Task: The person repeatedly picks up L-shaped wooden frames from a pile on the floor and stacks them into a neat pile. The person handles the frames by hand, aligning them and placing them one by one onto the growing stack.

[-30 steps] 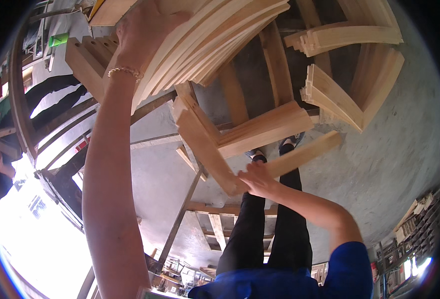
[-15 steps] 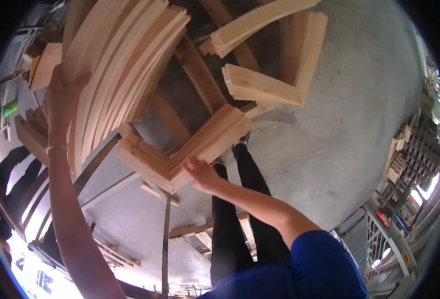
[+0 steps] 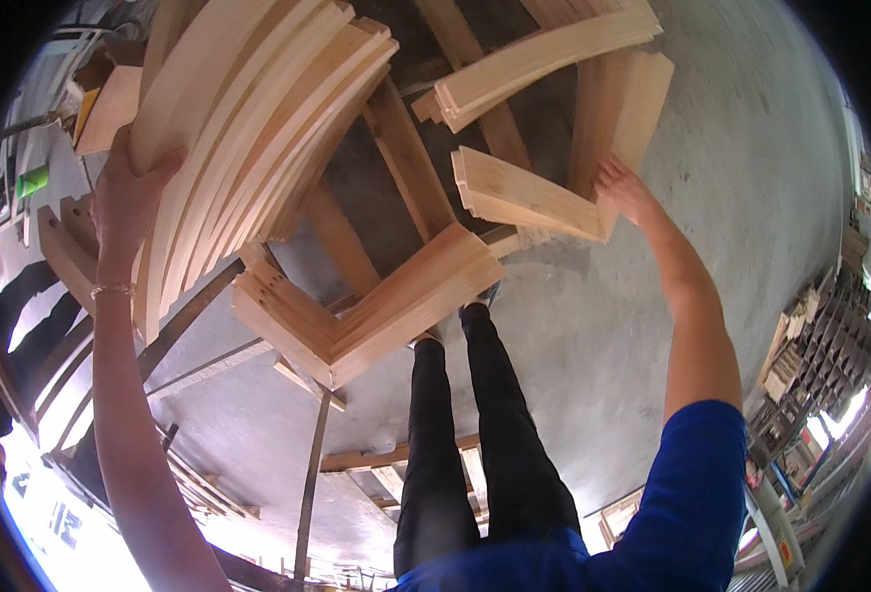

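- Just below-left of L grip (image 3: 125, 195): a few angled pcs w/ holes (image 3: 64, 245), apart from the big stack; another person's dark-clad legs (image 3: 39, 314) farther out, so prob. tight that side.
- L grip itself: thumb over the near face of the fanned curved boards (image 3: 248, 133), other fingers hidden; can't tell if clamped or just resting.
- Right of L grip: those boards sit side by side, ends stepped; gathering looks mostly done, evening-up less so.
- Betw. grips, lower: V-shaped stack (image 3: 418, 298), layers nested (holes in its left arm), no hand on it; looks about done.
- Betw. grips, under the stacks: wooden slats (image 3: 406, 158) w/ gaps; their edges could snag a board.
- At R grip (image 3: 631, 192): fingers seem to touch the second angled stack (image 3: 534, 195) near its corner; can't tell if pinched. Far end uneven, so prob. not finished.
- Above-left of R grip: upper curved boards (image 3: 549, 61), ends staggered.
- Outer side of R grip: grey floor (image 3: 756, 207) runs on; most room seems there.
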Available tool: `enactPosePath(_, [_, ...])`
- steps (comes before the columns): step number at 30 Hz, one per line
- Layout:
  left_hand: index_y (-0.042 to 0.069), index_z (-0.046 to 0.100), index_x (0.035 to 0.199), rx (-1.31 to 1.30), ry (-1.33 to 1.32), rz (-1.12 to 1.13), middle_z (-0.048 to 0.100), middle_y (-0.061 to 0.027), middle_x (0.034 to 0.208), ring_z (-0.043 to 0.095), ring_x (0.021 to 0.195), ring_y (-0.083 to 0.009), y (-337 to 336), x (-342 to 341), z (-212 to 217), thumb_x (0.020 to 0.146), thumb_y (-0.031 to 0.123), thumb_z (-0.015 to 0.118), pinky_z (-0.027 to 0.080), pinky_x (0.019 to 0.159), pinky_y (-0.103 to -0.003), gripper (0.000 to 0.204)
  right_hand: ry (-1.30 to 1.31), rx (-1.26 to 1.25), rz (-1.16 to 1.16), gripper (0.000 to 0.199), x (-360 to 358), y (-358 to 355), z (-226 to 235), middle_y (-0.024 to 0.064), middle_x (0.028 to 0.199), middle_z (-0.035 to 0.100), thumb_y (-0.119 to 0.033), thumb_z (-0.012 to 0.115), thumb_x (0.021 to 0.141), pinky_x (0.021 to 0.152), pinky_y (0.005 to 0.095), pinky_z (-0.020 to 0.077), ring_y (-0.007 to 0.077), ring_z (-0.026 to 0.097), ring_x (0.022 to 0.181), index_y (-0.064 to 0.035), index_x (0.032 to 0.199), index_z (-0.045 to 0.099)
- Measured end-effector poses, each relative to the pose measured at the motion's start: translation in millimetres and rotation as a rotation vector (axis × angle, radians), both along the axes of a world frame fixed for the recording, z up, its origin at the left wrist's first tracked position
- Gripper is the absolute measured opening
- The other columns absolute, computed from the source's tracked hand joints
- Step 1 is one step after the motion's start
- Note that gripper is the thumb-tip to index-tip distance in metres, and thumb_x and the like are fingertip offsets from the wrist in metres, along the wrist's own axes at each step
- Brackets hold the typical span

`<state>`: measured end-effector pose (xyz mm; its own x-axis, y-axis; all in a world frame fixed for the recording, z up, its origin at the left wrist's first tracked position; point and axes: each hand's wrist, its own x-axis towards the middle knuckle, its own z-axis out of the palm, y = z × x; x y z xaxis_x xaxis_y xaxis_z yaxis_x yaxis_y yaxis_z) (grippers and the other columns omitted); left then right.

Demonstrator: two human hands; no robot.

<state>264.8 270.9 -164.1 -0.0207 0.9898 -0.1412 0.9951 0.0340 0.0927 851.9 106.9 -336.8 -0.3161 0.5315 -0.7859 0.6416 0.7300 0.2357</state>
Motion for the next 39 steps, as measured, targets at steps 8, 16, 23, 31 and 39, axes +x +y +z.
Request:
enactPosePath(8, [0.007,0.043,0.132,0.103,0.104,-0.086,0.061,-0.0183,0.113,0.059,0.105,-0.0338,-1,-5,2,0.067,0.059,0.065,0.043,0.09,-0.042,0.085,0.456,-0.269,-0.105,0.056,-47,-52,51,0.0114,0.107,0.055,-0.018,0.078,0.057,0.1,0.0455,0.034,0.0306,0.046,0.111,-0.0122,0.107,0.056])
enactPosePath(16, [0.004,0.055,0.116,0.038,-0.159,0.023,0.063,-0.0192,0.104,0.059,0.101,-0.0331,-10,18,28,0.061,0.038,0.074,0.044,0.087,-0.042,0.067,0.875,-0.492,-0.354,0.051,-296,-175,85,0.0094,0.09,0.058,-0.021,0.08,0.055,0.081,0.0447,0.0393,0.0277,0.053,0.094,-0.0134,0.102,0.061])
enactPosePath(23, [0.005,0.047,0.125,0.236,-0.023,-0.199,0.062,-0.0185,0.109,0.058,0.104,-0.0337,1,-3,3,0.064,0.048,0.069,0.042,0.091,-0.042,0.077,0.977,-0.272,-0.539,0.037,-448,-208,41,0.0114,0.105,0.055,-0.026,0.065,0.075,0.08,0.0498,0.039,0.027,0.053,0.1,-0.0181,0.11,0.058])
enactPosePath(31, [0.01,0.043,0.133,-0.037,0.021,0.003,0.062,-0.015,0.114,0.059,0.106,-0.0291,-5,3,3,0.07,0.052,0.065,0.04,0.094,-0.041,0.079,1.124,0.098,-0.825,0.057,-354,-159,1,0.0188,0.134,0.041,-0.006,0.062,0.073,0.101,0.0574,0.0268,0.0362,0.037,0.127,-0.0105,0.127,0.048])
enactPosePath(39, [0.014,0.049,0.124,-0.012,-0.007,0.024,0.065,-0.0115,0.106,0.065,0.094,-0.0257,-6,-6,-2,0.072,0.049,0.066,0.044,0.09,-0.04,0.065,-0.23,0.152,-0.162,0.059,-49,-43,-24,0.0038,0.153,0.013,-0.018,0.039,0.093,0.115,0.0455,0.0056,0.025,0.008,0.142,-0.0192,0.146,0.013])
